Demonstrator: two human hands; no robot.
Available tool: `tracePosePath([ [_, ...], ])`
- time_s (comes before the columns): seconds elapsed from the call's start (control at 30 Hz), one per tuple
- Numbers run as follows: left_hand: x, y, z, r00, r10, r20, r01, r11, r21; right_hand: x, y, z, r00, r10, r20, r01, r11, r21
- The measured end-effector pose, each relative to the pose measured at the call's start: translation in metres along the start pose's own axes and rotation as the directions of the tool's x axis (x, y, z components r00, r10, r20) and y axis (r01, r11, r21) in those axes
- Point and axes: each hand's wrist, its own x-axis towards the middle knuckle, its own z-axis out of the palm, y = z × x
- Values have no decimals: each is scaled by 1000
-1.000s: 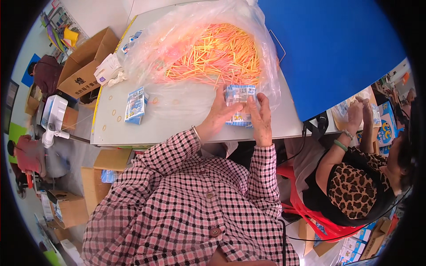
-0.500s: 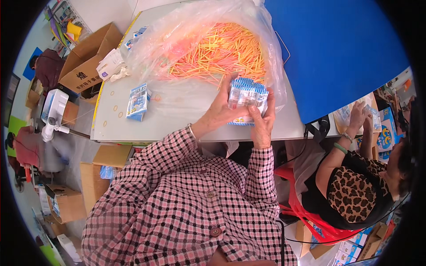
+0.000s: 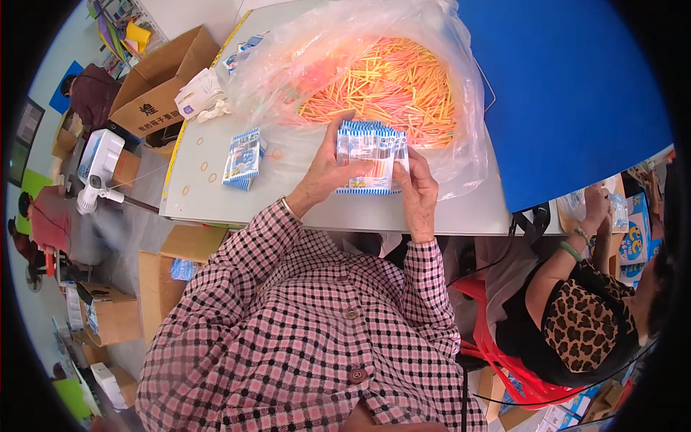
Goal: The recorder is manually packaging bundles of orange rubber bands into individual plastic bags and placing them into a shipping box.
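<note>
Between my two hands, above the front part of the table, is a stack of blue-and-white striped packets (image 3: 371,155). My left hand (image 3: 324,173) grips the stack from its left side, with the thumb across the front. On the right edge, my right hand (image 3: 419,191) holds it with thumb and fingers. Another small pile of the same packets (image 3: 243,158) lies on the table to the left. Just beyond my hands, a large clear plastic bag (image 3: 464,79) lies open, full of thin pink, orange and yellow sticks (image 3: 399,90).
The grey table (image 3: 324,212) has several rubber bands on its left part. White papers (image 3: 201,95) and a big cardboard box (image 3: 164,83) are at the far left. A blue panel (image 3: 568,93) stands right. A co-worker (image 3: 576,309) sits on a red chair (image 3: 504,353) at the right.
The held packets have shifted left and now face more squarely toward me, with both hands still on them. The whole view has shifted slightly, moving the table and bag rightward.
</note>
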Motion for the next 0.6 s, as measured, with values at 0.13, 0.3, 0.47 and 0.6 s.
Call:
tracePosePath([
  [0.13,-3,6,-9,999,24,-31,-24,1000,5,-3,6,-7,966,247,-80,-245,969,34],
  [0.3,-10,23,-20,994,-56,-93,44,992,-119,0,0,-8,947,257,-193,-199,940,275],
  [0.47,-11,20,-9,997,-45,64,53,989,-138,6,11,17,942,324,-87,-282,906,315],
  [0.6,-10,13,-14,984,-173,40,173,985,-2,5,8,28,930,325,172,-364,743,562],
])
